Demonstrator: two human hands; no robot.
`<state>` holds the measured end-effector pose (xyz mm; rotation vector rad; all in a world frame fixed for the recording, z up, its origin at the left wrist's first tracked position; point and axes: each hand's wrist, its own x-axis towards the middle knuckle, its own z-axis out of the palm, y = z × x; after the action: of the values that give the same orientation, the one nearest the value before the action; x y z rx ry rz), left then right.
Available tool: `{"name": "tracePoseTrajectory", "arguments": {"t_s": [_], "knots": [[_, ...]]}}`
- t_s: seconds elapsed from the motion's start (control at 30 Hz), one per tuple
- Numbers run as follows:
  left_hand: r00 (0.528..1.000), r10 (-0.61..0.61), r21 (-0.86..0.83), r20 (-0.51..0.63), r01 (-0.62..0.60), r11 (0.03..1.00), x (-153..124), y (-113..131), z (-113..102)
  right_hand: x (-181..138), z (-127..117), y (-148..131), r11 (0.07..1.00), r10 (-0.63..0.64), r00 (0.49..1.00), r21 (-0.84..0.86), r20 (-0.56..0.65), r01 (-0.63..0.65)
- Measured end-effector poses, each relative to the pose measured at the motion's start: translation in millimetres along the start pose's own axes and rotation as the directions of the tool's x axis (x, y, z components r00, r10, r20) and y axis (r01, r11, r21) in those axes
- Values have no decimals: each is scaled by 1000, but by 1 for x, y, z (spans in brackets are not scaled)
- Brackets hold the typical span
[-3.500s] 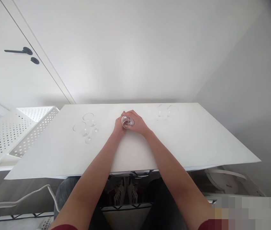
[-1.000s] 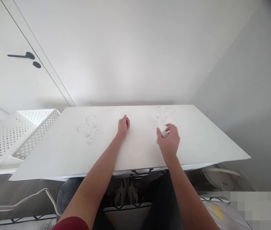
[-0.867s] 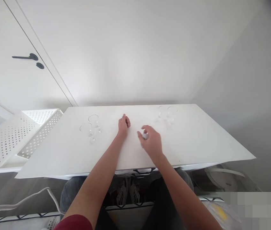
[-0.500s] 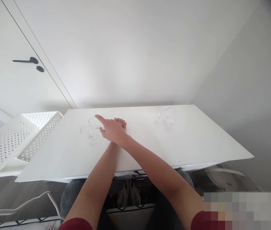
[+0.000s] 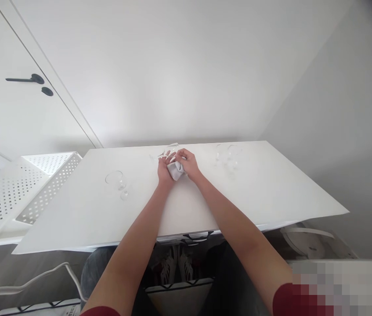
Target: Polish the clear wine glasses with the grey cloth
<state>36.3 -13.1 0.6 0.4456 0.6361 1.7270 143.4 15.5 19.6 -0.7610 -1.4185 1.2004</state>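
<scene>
From where I stand, the right hand (image 5: 189, 163) grasps a light-grey folded fabric cloth (image 5: 175, 171) between bent fingers. The left hand (image 5: 165, 169) supports the cloth, fingers partly curled; I cannot tell whether they grip the transparent, partly hidden glass vessel (image 5: 171, 148) at 12 o'clock. On the white rectangular table (image 5: 254, 188), a clear stemmed glass (image 5: 116, 180) stands at 9 o'clock from the hands.

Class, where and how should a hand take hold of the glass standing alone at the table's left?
Probably pinch the glass by its stem, coming from the near right: it appears upright, and the narrow stem and foot show on that side, below the wide bowl.
</scene>
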Motion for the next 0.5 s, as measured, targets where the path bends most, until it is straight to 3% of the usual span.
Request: {"name": "tracePoseTrajectory", "arguments": {"t_s": [0.13, 0.27, 0.37, 0.5], "knots": [[999, 28, 27, 16, -29, 999, -7, 1, -1, -8, -7, 16, 995, 55, 996, 84, 75, -61], [995, 64, 102, 74, -71, 992, -7, -1, 0, -8, -7, 19, 989, 63, 995, 130, 72, -72], [992, 120, 216, 37, -126, 968, -5, -2, -2, -6, -7, 18, 986, 83, 994, 141, 77, -93], [978, 207, 259, -13, -197, 946, -1, -2, -8, -1, -12, 17, 937, 235, 969, 281, -73, -206]]}}
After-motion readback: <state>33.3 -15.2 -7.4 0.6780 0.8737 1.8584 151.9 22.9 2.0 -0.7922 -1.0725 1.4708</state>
